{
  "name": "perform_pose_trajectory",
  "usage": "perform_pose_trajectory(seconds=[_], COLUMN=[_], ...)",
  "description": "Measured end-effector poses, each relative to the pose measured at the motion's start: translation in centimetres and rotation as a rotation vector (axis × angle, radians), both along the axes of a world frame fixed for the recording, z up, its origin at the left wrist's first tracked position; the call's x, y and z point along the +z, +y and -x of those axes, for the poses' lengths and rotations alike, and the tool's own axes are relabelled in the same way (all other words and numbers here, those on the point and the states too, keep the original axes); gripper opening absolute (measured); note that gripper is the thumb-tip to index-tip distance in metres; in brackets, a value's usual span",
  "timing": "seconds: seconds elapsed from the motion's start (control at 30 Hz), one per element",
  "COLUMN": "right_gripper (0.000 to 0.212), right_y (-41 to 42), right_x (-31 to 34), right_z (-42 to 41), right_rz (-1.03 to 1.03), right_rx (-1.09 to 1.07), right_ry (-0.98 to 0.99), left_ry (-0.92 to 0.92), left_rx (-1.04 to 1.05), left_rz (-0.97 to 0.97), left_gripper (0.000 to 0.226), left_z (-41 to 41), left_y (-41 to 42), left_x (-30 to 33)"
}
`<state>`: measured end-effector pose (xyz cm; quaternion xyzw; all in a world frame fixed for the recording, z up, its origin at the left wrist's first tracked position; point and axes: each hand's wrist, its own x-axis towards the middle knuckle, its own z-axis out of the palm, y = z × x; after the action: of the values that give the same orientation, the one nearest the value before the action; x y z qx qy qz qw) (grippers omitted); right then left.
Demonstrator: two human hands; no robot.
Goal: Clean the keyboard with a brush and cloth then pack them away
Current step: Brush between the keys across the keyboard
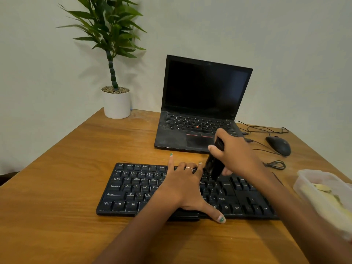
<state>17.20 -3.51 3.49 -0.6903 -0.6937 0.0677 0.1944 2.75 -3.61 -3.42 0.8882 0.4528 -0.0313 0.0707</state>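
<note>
Nearest the camera, the left hand (185, 187) lies spread flat across the middle of the black keyboard (133, 189), fingers straight, thumb reaching off the front edge, pinning the board to the wooden desk (66, 187). Good bracing, I'd say: a light plastic board like this would likely skate on that smooth grained top otherwise.

Just beyond it, the right hand (238, 155) is curled round a dark brush (214, 164), which is tilted, bristle end down on the upper rows right of centre. The bristles are blurred, so their exact contact is hard to call. To do this step well, I'd keep the strokes short and along the channels between the keys, flicking dust off the far edge rather than into the gaps, and shift the holding hand leftward so the covered keys get their turn.

At the right edge sits a translucent plastic tub (312, 185) holding something pale yellow and crumpled, probably the cloth, though I can't be sure.

Further back, a matte black laptop (202, 103) stands open, screen dark, its palm rest dusty. A rounded black mouse (279, 145) lies to its right with thin cables (274, 165) loosely coiled. Far left, a white cylindrical pot (117, 104) carries a leafy green plant (108, 25) topped with pebbles.
</note>
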Motion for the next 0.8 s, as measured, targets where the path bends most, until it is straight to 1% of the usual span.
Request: perform_pose_trajectory(seconds=[0.1, 0.13, 0.17, 0.27, 0.3, 0.33, 0.4, 0.43, 0.5, 0.53, 0.57, 0.6, 0.63, 0.73, 0.8], right_gripper=[0.017, 0.018, 0.018, 0.016, 0.016, 0.016, 0.016, 0.018, 0.019, 0.018, 0.018, 0.018, 0.018, 0.018, 0.017], right_y=[0.1, 0.0, 0.1, 0.2, 0.3, 0.3, 0.2, 0.1, 0.0, 0.0, 0.0, 0.0, 0.0, 0.0, -0.1], right_x=[1.6, 2.4, 2.6, 0.7, 0.1, 0.1, 1.5, 2.2, 2.3, 1.5, 0.7, 0.1, 0.0, 1.9, 2.1], right_z=[0.0, -0.1, -0.1, 0.8, 1.0, 1.1, 0.6, 0.4, 0.4, 0.6, 0.9, 1.0, 0.9, 0.2, 0.4], right_rz=[0.197, 0.241, 0.233, 0.041, 0.022, 0.051, 0.184, 0.224, 0.182, 0.103, 0.03, 0.002, 0.021, 0.199, 0.165], right_rx=[0.035, 0.036, 0.034, 0.017, 0.024, 0.032, 0.038, 0.032, 0.02, 0.007, 0.0, -0.002, 0.003, 0.028, 0.017], right_ry=[-0.158, -0.157, -0.135, -0.058, -0.059, -0.067, -0.122, -0.117, -0.037, -0.026, -0.06, -0.1, -0.12, -0.154, -0.082], left_ry=[-0.002, -0.005, -0.007, -0.008, -0.01, -0.01, -0.011, -0.014, -0.013, -0.013, -0.014, -0.014, -0.014, -0.015, -0.011], left_rx=[0.001, 0.0, -0.002, 0.002, 0.005, 0.007, 0.007, 0.006, 0.007, 0.009, 0.011, 0.013, 0.014, 0.009, 0.009], left_rz=[0.001, 0.0, -0.004, -0.001, 0.001, 0.001, 0.002, 0.0, -0.006, -0.006, -0.004, -0.002, -0.001, -0.003, -0.011], left_gripper=[0.136, 0.136, 0.136, 0.137, 0.138, 0.138, 0.139, 0.139, 0.139, 0.14, 0.14, 0.14, 0.14, 0.139, 0.14], left_z=[0.0, 0.0, 0.0, 0.0, 0.0, 0.0, 0.1, 0.0, 0.1, 0.1, 0.1, 0.0, 0.1, 0.1, 0.1], left_y=[-0.1, -0.1, -0.1, -0.1, 0.0, -0.1, -0.1, -0.2, -0.2, -0.2, -0.3, -0.3, -0.3, -0.3, -0.2], left_x=[0.0, 0.1, 0.1, 0.1, 0.1, 0.0, 0.1, 0.1, 0.2, 0.2, 0.2, 0.2, 0.2, 0.3, 0.2])
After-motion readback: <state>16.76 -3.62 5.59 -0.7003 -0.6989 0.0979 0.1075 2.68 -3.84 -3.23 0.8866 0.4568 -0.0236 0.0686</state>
